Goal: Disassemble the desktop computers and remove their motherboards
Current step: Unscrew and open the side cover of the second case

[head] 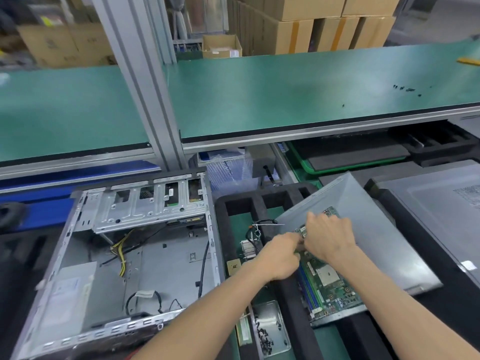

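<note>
Beside the gutted metal case, your left hand and right hand both pinch the green motherboard on its grey sheet; fingertips hidden, motion-blurred.

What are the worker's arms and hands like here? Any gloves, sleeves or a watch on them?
Both are bare. The left hand and right hand wear no gloves, and no ring shows on the fingers, though the picture is a little blurred. Both forearms are uncovered as far as the bottom edge of the view: no sleeve, watch, wristband or grounding strap in sight.
</note>
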The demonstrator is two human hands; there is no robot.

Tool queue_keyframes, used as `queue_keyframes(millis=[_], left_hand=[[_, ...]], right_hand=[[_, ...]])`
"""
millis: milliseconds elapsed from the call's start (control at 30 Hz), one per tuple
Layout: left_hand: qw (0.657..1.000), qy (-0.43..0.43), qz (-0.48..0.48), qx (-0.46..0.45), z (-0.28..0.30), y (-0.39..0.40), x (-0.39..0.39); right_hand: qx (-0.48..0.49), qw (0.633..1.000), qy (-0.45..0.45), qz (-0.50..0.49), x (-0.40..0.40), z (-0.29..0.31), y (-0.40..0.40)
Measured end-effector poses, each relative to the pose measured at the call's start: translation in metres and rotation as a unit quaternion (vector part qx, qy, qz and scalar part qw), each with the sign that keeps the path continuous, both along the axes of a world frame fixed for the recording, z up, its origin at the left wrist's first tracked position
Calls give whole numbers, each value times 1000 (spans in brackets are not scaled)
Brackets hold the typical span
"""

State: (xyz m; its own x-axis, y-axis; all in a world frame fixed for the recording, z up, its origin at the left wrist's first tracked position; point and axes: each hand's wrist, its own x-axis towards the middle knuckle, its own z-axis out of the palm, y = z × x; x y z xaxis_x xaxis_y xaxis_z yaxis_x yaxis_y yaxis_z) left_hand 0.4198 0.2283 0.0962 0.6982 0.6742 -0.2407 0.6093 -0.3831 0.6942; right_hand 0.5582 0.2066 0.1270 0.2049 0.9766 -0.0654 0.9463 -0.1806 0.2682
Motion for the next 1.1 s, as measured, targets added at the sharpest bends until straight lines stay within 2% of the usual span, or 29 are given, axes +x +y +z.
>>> queue_keyframes(millis=[300, 433, 500, 567, 633, 700, 767, 833, 967, 1100], left_hand=[[991, -60, 64, 105, 48, 28, -93], [985, -66, 113, 116, 58, 42, -163], [979, -49, 161, 113, 57, 51, -201], [978, 11, 181, 99, 53, 57, -238], [982, 102, 150, 59, 44, 59, -267], [976, 194, 97, 12, 30, 55, -281], [962, 265, 52, -36, 15, 47, -286], [954, 289, 35, -79, 0, 41, -287], [953, 262, 27, -149, -18, 34, -292], [967, 192, 69, -152, -27, 34, -301]], right_hand=[[91, 990, 51, 92, -94, 28, 24], [134, 980, 73, 128, -143, 35, 31], [160, 967, 105, 169, -165, 36, 31], [171, 943, 162, 236, -185, 32, 30], [101, 921, 220, 307, -205, 24, 28], [-13, 905, 240, 351, -224, 15, 24], [-146, 902, 203, 351, -243, 5, 19], [-229, 899, 169, 333, -254, -4, 16], [-242, 910, 105, 319, -250, -11, 20], [-155, 930, 111, 316, -252, -23, 25]])
